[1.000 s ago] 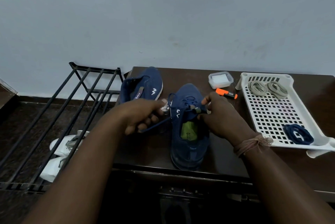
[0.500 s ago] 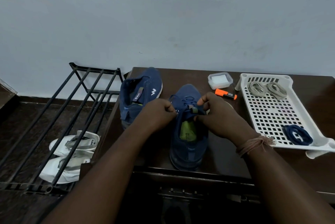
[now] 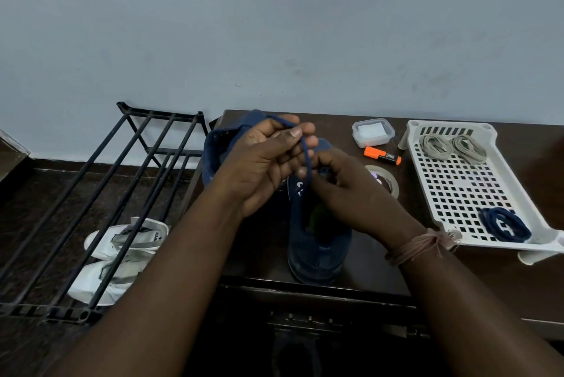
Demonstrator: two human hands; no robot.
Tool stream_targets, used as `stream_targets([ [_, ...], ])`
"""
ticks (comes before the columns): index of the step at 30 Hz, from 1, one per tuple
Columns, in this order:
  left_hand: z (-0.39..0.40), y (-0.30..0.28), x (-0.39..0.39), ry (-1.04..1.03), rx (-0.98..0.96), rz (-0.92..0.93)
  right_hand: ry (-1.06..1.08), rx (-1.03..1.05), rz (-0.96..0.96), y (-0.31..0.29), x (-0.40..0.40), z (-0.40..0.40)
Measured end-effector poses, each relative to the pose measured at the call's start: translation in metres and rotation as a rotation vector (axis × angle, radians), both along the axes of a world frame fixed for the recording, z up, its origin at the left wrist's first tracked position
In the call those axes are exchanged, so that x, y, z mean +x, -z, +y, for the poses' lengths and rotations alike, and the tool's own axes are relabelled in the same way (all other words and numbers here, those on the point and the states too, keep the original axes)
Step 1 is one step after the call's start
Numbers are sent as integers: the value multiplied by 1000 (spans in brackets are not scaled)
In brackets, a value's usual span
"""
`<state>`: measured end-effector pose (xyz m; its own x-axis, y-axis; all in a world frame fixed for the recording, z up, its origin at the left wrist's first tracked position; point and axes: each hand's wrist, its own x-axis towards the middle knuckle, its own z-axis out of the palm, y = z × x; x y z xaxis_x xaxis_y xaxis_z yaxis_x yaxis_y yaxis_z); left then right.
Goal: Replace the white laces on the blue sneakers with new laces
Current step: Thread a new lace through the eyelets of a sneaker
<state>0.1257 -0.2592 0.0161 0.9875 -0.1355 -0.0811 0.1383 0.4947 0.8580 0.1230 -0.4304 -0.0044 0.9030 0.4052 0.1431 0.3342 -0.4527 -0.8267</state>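
A: The fingers (image 3: 300, 140) of the left hand (image 3: 262, 163) are curled round a dark blue lace (image 3: 307, 160), thumb pressing it against them; the lace loops over the fingertips and runs down to the near blue sneaker (image 3: 317, 242)

B: And the right hand (image 3: 351, 193)?

A: It rests on top of that sneaker, at the eyelets, fingers bent. Whether they pinch the lace I cannot tell; they are turned away

B: Where is the other sneaker (image 3: 219, 144)?

A: Behind the left hand, at the far left corner of the dark table (image 3: 381, 273), mostly hidden

B: The rest?

A: A white perforated tray (image 3: 464, 190) on the right holds two grey lace bundles (image 3: 453, 149) at its far end and a coiled blue lace (image 3: 505, 224) at its near end. Between tray and sneaker lie an orange marker (image 3: 381, 157), a small lidded box (image 3: 373, 132) and a tape roll (image 3: 386, 181). White shoes (image 3: 122, 257) lie under a black rack (image 3: 100, 193) on the left
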Motion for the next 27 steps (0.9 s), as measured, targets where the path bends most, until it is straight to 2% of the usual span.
stream_targets([
  [5, 8, 4, 6, -104, -42, 37, 21, 228, 206, -10, -3, -5],
  [10, 4, 9, 7, -162, -24, 66, 14, 144, 169, -6, 0, -5],
  [14, 4, 15, 11, -267, -64, 137, 160, 167, 176, -4, 7, -12],
  [19, 2, 23, 14, -365, 14, 220, 349, 137, 166, 1, 7, -24],
  [20, 2, 23, 12, -374, 107, 247, 383, 148, 167, 2, 7, -26],
  [21, 1, 23, 10, -365, 292, 258, 400, 159, 171, 3, 8, -26],
  [24, -3, 19, -3, -246, 1051, 144, 384, 153, 181, 2, 10, -24],
  [25, -7, 18, -6, -265, 1196, 41, 365, 146, 181, 1, 10, -23],
  [27, -11, 17, -7, -339, 1259, -211, 313, 101, 157, -1, 10, -21],
])
